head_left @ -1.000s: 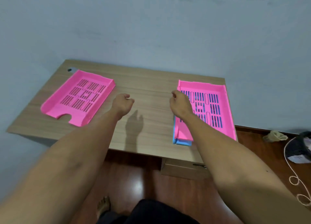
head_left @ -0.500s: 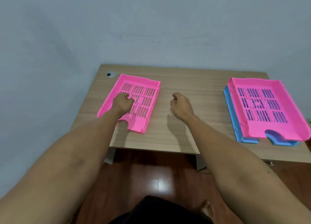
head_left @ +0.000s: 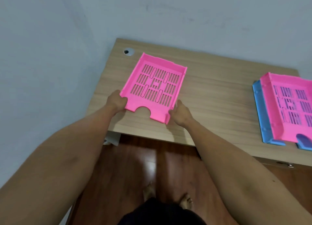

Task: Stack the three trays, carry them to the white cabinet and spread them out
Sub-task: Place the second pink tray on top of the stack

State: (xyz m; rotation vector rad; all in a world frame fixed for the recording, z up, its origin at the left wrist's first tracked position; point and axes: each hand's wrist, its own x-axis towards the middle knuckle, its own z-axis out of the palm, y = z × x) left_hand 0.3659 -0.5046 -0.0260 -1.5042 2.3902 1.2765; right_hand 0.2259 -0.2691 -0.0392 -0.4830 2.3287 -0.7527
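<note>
Since half a second ago both hands have closed in on the lone pink tray (head_left: 154, 88), which lies at the left end of the wooden bench (head_left: 217, 98). The left hand (head_left: 116, 101) now grips its near left corner and the right hand (head_left: 181, 114) clasps its near right side. At the right end, a second pink tray (head_left: 290, 106) already sits nested on the blue tray (head_left: 260, 110). This looks like the pickup for the last stacking step. No brand, label or writing is readable anywhere.
</note>
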